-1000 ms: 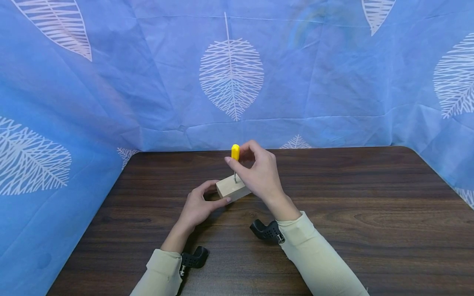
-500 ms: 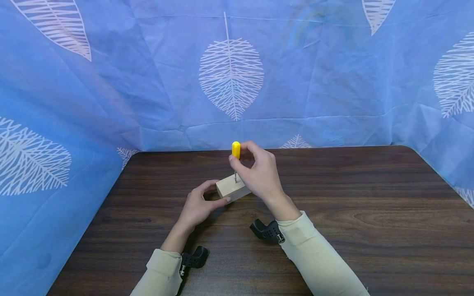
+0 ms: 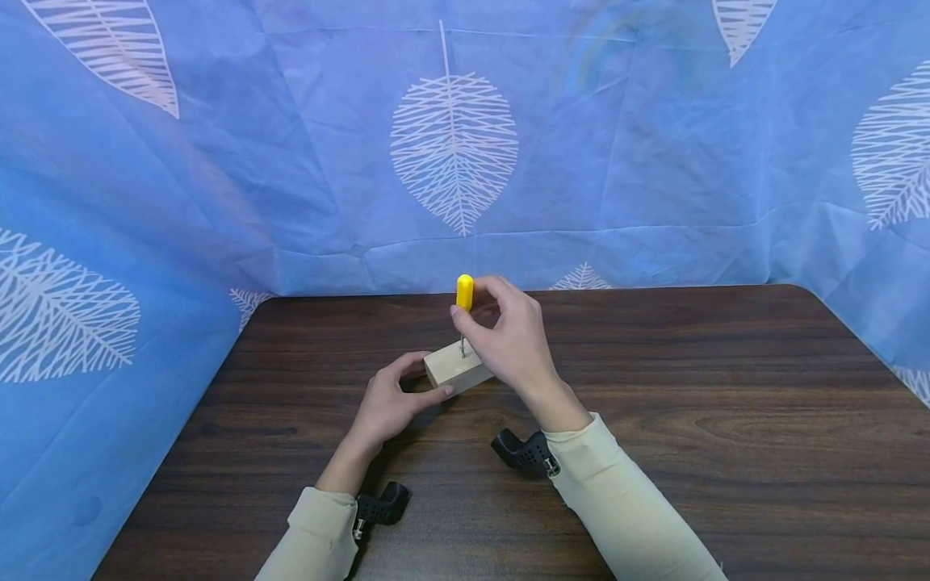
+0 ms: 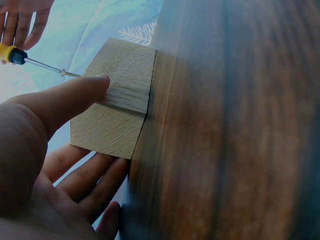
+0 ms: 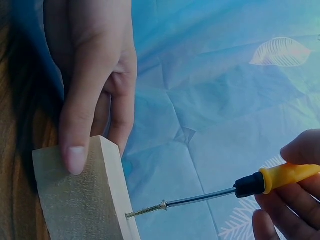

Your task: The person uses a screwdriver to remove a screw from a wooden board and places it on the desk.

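Note:
A pale wooden block (image 3: 452,369) lies on the dark table. My left hand (image 3: 388,402) grips its left end, thumb on the near side and fingers on the far side. A screw (image 5: 145,212) stands in the block's top face, its tip sunk in and much of its thread still showing. On the screw's head sits the tip of a screwdriver (image 5: 250,185) with a yellow and black handle and a metal shaft. My right hand (image 3: 512,335) pinches that handle between thumb and fingers, keeping the screwdriver roughly upright above the block.
The dark wood-grain table (image 3: 690,403) spreads around both hands. Behind it hangs a blue cloth (image 3: 617,161) with white leaf prints. A black wrist-camera mount (image 3: 383,504) sits at the left cuff, and another black mount (image 3: 519,450) at the right cuff.
My right thumb has shifted rightward along the yellow handle, and the handle has straightened slightly, showing more of its top. The left hand and block have stayed in place.

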Action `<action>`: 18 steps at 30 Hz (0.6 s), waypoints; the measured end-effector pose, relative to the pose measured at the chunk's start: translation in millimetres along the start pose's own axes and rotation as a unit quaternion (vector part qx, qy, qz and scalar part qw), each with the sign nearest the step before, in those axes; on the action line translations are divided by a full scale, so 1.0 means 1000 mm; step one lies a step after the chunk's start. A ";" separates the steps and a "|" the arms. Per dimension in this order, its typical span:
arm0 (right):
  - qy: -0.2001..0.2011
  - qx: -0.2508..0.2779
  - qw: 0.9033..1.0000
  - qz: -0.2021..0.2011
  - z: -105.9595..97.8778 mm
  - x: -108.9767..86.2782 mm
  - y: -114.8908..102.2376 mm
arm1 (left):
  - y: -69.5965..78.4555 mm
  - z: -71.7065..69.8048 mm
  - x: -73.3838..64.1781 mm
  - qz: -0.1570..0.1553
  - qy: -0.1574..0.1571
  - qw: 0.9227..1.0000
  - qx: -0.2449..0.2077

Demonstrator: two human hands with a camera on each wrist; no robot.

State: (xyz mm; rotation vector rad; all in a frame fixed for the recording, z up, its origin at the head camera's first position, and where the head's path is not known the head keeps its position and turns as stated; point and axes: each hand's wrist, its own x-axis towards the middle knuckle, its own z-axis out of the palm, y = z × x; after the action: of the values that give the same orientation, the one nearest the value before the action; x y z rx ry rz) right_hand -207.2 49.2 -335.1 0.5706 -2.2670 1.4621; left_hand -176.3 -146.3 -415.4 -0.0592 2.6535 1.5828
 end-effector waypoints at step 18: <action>0.003 0.007 1.000 -0.002 0.002 -0.001 0.000 | 0.001 0.000 0.000 -0.007 0.001 1.000 0.005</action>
State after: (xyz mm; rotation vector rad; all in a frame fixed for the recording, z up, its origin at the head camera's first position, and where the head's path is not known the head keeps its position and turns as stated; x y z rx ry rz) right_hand -206.6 47.6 -335.8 0.5748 -2.2516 1.4762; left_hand -176.2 -146.1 -414.8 -0.0798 2.6562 1.5664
